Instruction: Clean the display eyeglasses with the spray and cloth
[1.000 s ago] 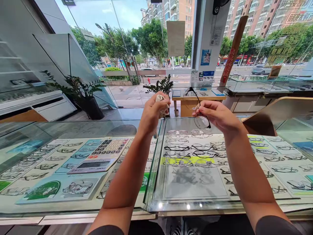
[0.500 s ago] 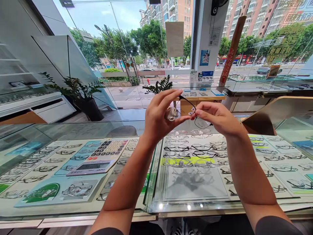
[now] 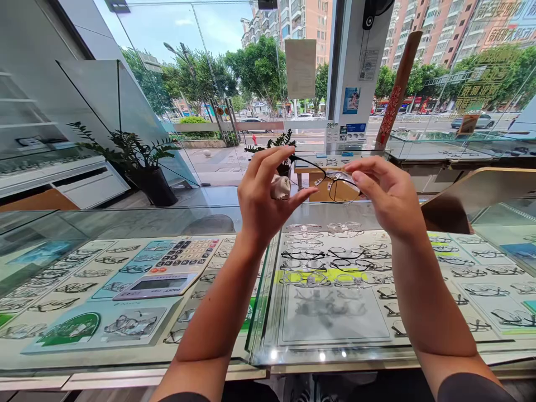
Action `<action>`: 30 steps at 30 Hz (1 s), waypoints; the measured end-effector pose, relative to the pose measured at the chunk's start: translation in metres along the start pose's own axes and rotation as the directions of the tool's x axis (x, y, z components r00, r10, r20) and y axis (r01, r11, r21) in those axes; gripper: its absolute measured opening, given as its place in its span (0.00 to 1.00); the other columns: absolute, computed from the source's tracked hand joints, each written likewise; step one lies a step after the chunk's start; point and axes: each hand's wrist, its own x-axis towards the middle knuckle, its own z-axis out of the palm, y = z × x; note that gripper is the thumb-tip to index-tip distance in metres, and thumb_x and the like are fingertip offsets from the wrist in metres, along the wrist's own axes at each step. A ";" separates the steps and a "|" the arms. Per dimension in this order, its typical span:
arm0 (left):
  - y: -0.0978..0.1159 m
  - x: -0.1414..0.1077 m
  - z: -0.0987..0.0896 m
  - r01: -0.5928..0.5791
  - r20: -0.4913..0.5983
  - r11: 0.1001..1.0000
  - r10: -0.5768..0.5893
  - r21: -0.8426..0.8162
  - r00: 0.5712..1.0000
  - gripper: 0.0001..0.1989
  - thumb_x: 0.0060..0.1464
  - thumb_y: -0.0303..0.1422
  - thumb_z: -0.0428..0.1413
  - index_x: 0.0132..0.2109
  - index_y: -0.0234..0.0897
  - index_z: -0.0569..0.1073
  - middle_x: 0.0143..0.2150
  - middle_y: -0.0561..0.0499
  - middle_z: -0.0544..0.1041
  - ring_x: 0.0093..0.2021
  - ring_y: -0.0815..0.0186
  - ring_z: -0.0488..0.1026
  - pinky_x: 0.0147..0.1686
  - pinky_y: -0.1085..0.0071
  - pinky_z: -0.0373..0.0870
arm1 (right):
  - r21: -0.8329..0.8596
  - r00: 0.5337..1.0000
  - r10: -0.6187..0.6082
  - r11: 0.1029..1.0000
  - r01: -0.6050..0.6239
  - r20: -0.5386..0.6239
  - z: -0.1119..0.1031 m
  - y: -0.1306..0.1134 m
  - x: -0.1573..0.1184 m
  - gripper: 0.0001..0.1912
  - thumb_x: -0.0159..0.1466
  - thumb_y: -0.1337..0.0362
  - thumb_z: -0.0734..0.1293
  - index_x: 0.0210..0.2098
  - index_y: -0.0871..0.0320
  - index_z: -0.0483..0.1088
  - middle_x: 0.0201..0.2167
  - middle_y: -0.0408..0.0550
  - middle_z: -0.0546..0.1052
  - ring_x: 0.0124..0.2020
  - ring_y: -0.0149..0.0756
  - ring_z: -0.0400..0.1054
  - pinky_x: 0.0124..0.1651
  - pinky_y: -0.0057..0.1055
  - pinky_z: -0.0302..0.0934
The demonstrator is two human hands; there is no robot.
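Note:
A pair of eyeglasses (image 3: 344, 190) with a dark thin frame is held up above the glass counter, between my two hands. My left hand (image 3: 262, 192) has its fingertips at the frame's left end, thumb stretched out below. Tucked into that palm is a crumpled pale cloth (image 3: 281, 187). The thumb and index finger of my right hand (image 3: 387, 192) close on the frame's right end. The nose pads show near the middle; the folded or hidden temples cannot be made out well.
Under me stands a glass display counter (image 3: 268, 335) with rows of eyeglasses (image 3: 304, 254) inside. A large calculator (image 3: 163, 285) lies left. At right a tilted brown-backed panel or mirror (image 3: 469, 195) rises from the counter. Potted plants (image 3: 153, 184) and a window are beyond.
My right hand has moved right, from the middle of the eyeglasses to their right end. My left hand has shifted slightly left, and more of the frame shows between them.

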 end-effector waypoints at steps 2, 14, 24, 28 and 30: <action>-0.002 -0.001 -0.001 0.029 -0.039 0.999 -0.028 0.037 0.999 0.37 0.52 0.52 0.72 0.64 0.45 0.73 0.56 0.44 0.79 0.52 0.55 0.78 0.49 0.59 0.78 | -0.035 0.991 -0.044 0.999 0.040 -0.123 0.000 0.001 -0.001 0.10 0.67 0.68 0.68 0.45 0.51 0.80 0.47 0.47 0.83 0.52 0.42 0.77 0.61 0.46 0.69; 0.001 -0.002 0.001 0.177 -0.156 0.983 -0.168 0.046 0.973 0.32 0.52 0.52 0.72 0.58 0.43 0.74 0.50 0.47 0.78 0.49 0.57 0.77 0.46 0.59 0.75 | -0.136 0.983 -0.052 0.990 0.028 -0.177 0.006 0.002 -0.003 0.15 0.66 0.66 0.70 0.52 0.50 0.79 0.53 0.49 0.84 0.51 0.45 0.77 0.58 0.50 0.73; 0.005 -0.001 -0.002 0.251 -0.179 0.966 -0.237 0.059 0.955 0.27 0.55 0.49 0.71 0.57 0.48 0.74 0.50 0.46 0.80 0.49 0.55 0.78 0.43 0.55 0.76 | -0.079 0.978 -0.038 0.997 0.022 -0.207 0.008 -0.002 -0.005 0.15 0.67 0.61 0.72 0.54 0.50 0.79 0.53 0.50 0.83 0.51 0.45 0.79 0.58 0.50 0.75; 0.003 -0.002 -0.002 0.280 -0.152 0.960 -0.274 0.022 0.950 0.27 0.55 0.45 0.71 0.59 0.48 0.73 0.52 0.45 0.79 0.52 0.53 0.77 0.47 0.54 0.76 | -0.076 0.975 -0.036 0.997 0.020 -0.220 0.009 -0.003 -0.006 0.15 0.68 0.59 0.72 0.54 0.50 0.79 0.54 0.51 0.83 0.52 0.47 0.79 0.58 0.50 0.76; 0.002 -0.004 -0.001 0.292 -0.136 0.957 -0.289 -0.004 0.947 0.28 0.56 0.45 0.71 0.60 0.48 0.73 0.54 0.44 0.78 0.54 0.52 0.76 0.49 0.53 0.76 | -0.068 0.975 -0.038 0.997 0.024 -0.218 0.009 -0.003 -0.006 0.14 0.68 0.59 0.72 0.53 0.50 0.79 0.54 0.51 0.83 0.52 0.46 0.79 0.57 0.50 0.76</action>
